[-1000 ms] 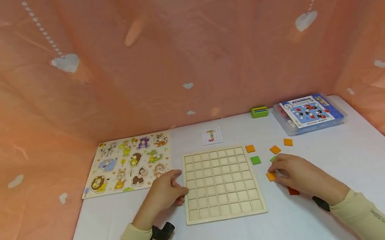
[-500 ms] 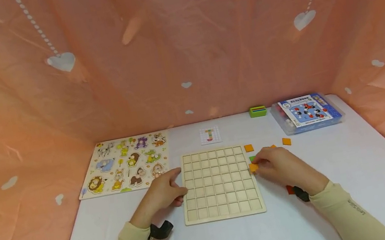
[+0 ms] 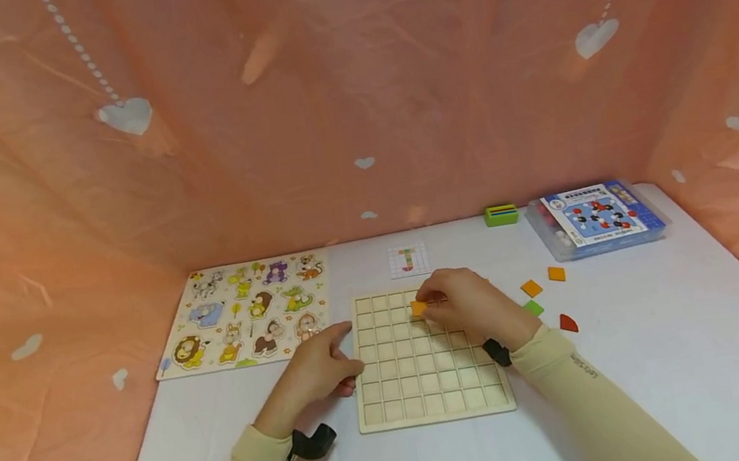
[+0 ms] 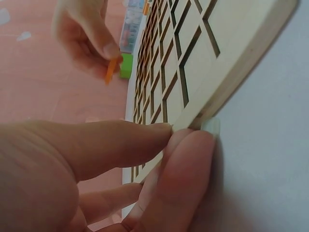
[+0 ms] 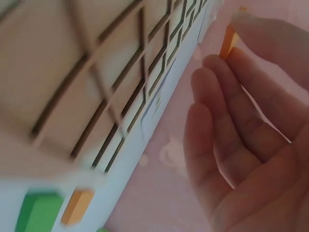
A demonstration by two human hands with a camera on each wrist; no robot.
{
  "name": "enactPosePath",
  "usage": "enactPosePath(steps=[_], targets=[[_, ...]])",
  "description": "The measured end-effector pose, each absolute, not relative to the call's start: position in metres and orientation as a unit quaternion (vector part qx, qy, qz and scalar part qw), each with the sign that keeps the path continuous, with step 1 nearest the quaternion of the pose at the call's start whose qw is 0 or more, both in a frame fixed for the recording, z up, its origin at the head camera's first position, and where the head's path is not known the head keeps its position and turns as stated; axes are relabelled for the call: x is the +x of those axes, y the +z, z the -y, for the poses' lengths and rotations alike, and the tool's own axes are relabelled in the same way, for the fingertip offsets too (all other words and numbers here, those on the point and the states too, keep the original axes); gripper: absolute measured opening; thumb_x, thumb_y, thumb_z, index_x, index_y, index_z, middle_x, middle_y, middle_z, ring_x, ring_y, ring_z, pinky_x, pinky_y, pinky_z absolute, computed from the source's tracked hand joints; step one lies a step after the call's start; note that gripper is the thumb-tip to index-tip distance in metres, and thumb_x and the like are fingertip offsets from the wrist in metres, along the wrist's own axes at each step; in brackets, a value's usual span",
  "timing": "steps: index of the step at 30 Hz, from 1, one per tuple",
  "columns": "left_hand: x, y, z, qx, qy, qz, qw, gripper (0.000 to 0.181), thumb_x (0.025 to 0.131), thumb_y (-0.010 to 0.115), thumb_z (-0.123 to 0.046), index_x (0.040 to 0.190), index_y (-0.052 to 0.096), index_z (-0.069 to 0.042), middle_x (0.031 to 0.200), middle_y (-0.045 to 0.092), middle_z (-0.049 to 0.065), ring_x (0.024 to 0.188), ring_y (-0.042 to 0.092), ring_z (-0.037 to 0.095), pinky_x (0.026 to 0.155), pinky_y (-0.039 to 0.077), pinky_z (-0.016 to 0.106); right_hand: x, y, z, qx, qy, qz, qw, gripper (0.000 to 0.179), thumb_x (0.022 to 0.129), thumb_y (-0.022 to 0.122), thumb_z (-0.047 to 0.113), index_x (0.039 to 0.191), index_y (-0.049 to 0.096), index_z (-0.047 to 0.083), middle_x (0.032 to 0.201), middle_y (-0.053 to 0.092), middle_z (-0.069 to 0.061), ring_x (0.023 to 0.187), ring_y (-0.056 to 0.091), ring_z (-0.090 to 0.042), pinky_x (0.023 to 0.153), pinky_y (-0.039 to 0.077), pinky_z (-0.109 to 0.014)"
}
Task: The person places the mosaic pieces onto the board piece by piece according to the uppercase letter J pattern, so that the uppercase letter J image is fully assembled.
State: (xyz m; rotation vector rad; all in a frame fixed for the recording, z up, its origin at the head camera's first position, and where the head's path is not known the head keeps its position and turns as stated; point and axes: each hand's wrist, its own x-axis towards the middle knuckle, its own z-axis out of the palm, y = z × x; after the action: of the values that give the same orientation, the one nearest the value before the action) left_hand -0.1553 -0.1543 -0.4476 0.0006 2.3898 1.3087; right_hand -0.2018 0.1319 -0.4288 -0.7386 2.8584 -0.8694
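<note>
My right hand pinches an orange square tile between thumb and fingertips, over the upper middle of the pale wooden grid board. In the right wrist view the orange tile is seen nearly edge-on, held apart from the grid. My left hand grips the board's left edge. Its thumb lies on the rim in the left wrist view, with a fingertip against the side below. The right hand and forearm hide part of the board's upper right.
Right of the board lie orange tiles, a green tile and a red quarter-round tile. Behind it lies a pattern card. An animal puzzle is at left; a green box and plastic case stand back right.
My right hand has carried the orange tile left, from the tabletop beside the board to above its grid. The left hand has kept its place on the board's edge.
</note>
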Motion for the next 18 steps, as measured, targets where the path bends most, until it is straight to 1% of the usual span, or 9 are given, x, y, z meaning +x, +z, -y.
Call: enactPosePath(steps=[5,12,18], targets=[[-0.156,-0.45,0.156,-0.002,0.471,-0.858,0.207,0.078,0.094,0.08,-0.005,0.163,0.046,-0.008,0.078,0.07,0.01,0.061,0.07,0.015,0.059,0.065,0.03,-0.211,-0.433,-0.111,-0.247,-0.277,-0.928,0.043,0.017,0.096,0.081,0.015,0.111,0.081,0.007,0.107,0.078,-0.005,0.097,0.072,-0.02,0.092,0.063,-0.04],[-0.156,-0.451,0.155,0.005,0.469,-0.859,0.203,0.077,0.093,0.079,-0.005,0.162,0.047,-0.007,0.077,0.07,0.01,0.06,0.069,0.015,0.058,0.064,0.03,-0.214,-0.44,-0.096,-0.234,-0.252,-0.938,0.051,0.015,0.096,0.082,0.017,0.11,0.082,0.011,0.106,0.078,-0.003,0.097,0.069,-0.02,0.094,0.061,-0.041],[-0.156,-0.45,0.154,-0.004,0.457,-0.867,0.199,0.076,0.093,0.08,-0.006,0.162,0.048,-0.009,0.077,0.069,0.009,0.06,0.069,0.016,0.058,0.064,0.029,-0.215,-0.442,-0.092,-0.228,-0.246,-0.941,0.045,0.014,0.096,0.082,0.018,0.108,0.082,0.01,0.102,0.077,-0.003,0.091,0.067,-0.019,0.09,0.061,-0.04]])
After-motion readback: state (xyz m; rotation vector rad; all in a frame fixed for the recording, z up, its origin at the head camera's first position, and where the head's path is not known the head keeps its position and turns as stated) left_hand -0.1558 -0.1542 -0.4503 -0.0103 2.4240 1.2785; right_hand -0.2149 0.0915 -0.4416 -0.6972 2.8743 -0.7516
